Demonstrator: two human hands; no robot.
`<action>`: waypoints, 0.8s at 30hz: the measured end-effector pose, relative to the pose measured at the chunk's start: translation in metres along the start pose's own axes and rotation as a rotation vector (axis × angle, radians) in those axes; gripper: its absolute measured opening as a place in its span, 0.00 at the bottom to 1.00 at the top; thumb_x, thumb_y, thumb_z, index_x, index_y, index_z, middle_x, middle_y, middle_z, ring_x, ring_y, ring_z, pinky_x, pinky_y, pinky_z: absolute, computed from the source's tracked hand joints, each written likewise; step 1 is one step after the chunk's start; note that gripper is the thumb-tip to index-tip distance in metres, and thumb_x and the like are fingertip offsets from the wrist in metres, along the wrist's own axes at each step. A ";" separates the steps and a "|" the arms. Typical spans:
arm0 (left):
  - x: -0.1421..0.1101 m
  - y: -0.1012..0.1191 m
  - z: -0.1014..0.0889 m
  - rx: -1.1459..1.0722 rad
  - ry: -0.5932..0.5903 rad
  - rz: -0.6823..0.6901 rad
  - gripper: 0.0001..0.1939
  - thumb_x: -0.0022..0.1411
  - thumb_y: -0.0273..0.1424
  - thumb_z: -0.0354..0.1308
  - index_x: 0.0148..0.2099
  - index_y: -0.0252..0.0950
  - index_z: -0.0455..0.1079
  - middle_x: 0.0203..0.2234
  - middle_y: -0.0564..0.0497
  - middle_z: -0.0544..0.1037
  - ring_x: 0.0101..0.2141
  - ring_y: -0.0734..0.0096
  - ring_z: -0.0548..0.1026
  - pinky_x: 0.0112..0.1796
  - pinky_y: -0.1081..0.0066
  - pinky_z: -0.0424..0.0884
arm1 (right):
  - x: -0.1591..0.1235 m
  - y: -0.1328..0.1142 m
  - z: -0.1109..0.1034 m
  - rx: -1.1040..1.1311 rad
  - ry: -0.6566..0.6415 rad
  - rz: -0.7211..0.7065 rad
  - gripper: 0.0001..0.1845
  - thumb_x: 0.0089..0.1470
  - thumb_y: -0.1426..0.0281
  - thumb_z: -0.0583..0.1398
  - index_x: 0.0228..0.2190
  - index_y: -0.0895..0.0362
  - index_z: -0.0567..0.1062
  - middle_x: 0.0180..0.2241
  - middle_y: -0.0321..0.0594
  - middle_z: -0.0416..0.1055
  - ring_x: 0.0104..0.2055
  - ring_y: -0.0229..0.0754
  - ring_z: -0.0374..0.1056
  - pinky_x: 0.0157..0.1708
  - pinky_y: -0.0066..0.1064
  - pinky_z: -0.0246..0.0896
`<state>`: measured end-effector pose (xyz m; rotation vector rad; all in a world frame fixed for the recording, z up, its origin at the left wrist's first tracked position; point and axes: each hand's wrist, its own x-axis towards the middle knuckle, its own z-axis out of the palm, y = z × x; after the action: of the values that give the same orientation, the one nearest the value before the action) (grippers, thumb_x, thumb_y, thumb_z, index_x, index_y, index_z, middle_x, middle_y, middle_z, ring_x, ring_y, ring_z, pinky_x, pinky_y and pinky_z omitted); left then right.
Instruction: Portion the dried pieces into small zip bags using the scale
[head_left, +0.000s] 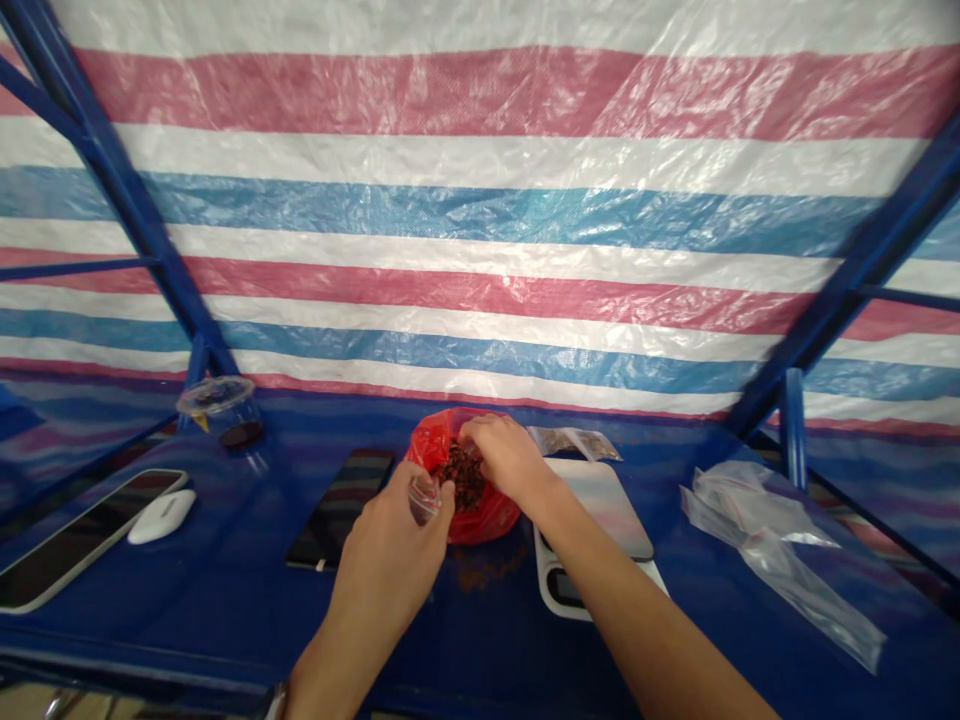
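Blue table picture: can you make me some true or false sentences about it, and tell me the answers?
1. The right hand is at the mouth of the red plastic bag, over the dark brown bits. True.
2. The left hand holds the white computer mouse. False: the mouse lies on the table, and the left hand holds a small clear plastic object.
3. Brown crumbs lie on the blue table in front of the bag. True.
4. The digital kitchen scale stands left of the bag. False: it stands to the right of the bag.
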<state>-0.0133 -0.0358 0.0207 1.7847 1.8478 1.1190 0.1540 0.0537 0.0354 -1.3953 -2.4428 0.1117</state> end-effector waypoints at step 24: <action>0.008 -0.010 0.022 -0.348 -0.059 -0.066 0.05 0.56 0.34 0.58 0.34 0.41 0.64 0.23 0.58 0.70 0.25 0.70 0.69 0.29 0.71 0.63 | -0.003 0.028 0.017 0.702 -0.232 -0.023 0.30 0.36 0.90 0.51 0.35 0.58 0.82 0.33 0.37 0.83 0.37 0.40 0.80 0.33 0.23 0.69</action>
<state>-0.0058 -0.0205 0.0013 1.5308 1.5528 1.2593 0.1736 0.0670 0.0125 -1.0674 -2.2338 1.0603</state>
